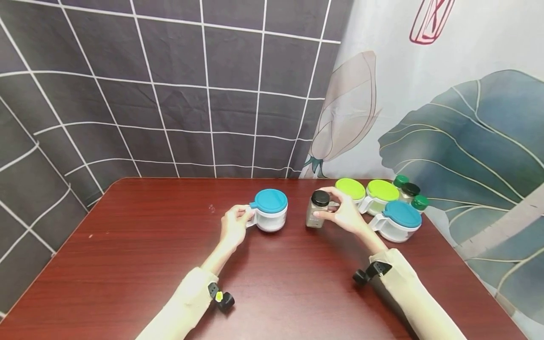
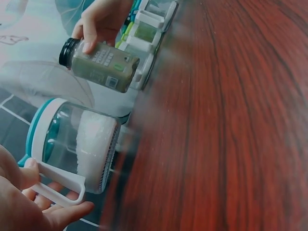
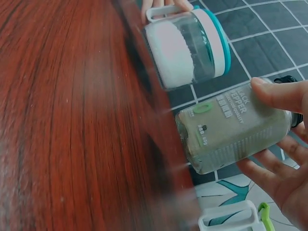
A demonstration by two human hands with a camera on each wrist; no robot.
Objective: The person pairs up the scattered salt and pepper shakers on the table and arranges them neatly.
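Observation:
My left hand (image 1: 234, 225) grips the white handle of a clear seasoning jar (image 1: 272, 219) with a blue lid. White granules (image 2: 96, 149) fill part of that jar, as the left wrist view shows. To its right, my right hand (image 1: 345, 212) holds a black pepper bottle (image 1: 314, 216) with a black cap, thumb on one side and fingers on the other. Its label reads black pepper in the right wrist view, and grey-brown powder (image 3: 231, 130) shows through the glass. Both containers are upright and apart from each other.
At the table's right back stand two seasoning jars with green lids (image 1: 350, 189) and another blue-lidded jar (image 1: 399, 222). Beside them are bottles with green caps (image 1: 420, 203) and a black cap (image 1: 410, 190). A dark tiled-pattern curtain (image 1: 170, 108) hangs behind the reddish wooden table (image 1: 148, 250).

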